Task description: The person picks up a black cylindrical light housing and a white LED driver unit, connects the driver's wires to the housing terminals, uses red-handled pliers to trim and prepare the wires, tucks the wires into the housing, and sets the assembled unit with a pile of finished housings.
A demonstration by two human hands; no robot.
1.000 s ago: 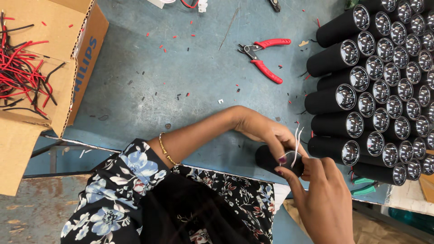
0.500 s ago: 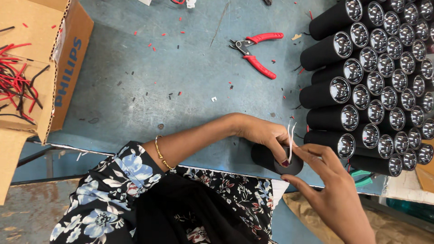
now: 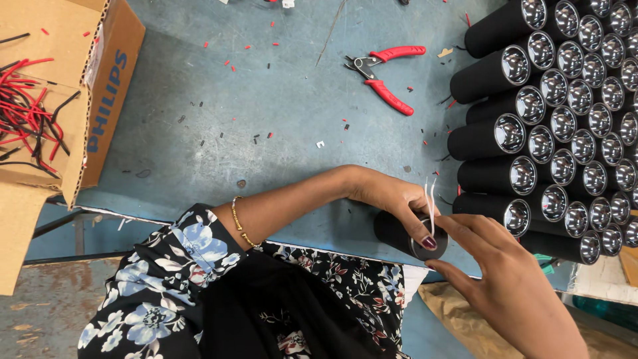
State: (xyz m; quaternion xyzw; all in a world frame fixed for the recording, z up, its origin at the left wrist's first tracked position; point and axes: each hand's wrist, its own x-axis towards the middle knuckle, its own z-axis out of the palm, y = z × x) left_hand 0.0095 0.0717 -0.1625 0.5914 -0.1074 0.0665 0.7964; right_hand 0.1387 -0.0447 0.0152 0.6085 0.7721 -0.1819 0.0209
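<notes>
Blue-painted, scuffed surface (image 3: 266, 119) strewn with wire snippets; red-handled cutters (image 3: 382, 76) lie upper middle. At lower right, the left hand (image 3: 392, 199) is wrapped around a black cylindrical lamp housing (image 3: 399, 234), while the right hand (image 3: 505, 279) pinches its two white wires (image 3: 430, 199). Many finished-looking housings (image 3: 551, 119) are stacked at right. A cardboard box (image 3: 73, 113) at upper left holds red and black wires (image 3: 26, 113).

One pair of red pliers (image 3: 382, 74), one cardboard box (image 3: 109, 80)
</notes>
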